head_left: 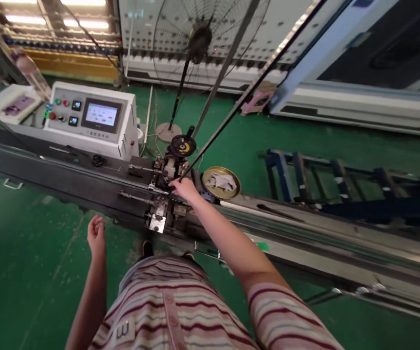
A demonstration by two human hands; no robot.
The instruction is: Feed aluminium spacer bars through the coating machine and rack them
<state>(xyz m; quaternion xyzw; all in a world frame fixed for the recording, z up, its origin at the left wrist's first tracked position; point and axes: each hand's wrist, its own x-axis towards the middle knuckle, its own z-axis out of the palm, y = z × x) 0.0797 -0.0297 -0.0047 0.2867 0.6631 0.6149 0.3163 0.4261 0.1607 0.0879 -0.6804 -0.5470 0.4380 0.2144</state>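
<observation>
My right hand [184,189] reaches to the metal mechanism [169,167] in the middle of the long machine, fingers pinched together at the lower end of a long slanting dark bar [228,119]. What lies between these fingertips is too small to make out. My left hand [96,236] hangs in the air in front of the machine, loosely curled with its fingers apart and nothing in it. Just above the mechanism sits a black round wheel with a yellow centre [183,146]. Beside my right wrist, a round brass-coloured dish [236,182] holds a crumpled grey cloth [221,182].
A white control box [126,116] with a lit screen [101,114] stands at the back left, near a plastic bottle [31,70]. Behind the machine are a standing fan [200,40], a pink stool [257,99] and a blue metal frame [283,175].
</observation>
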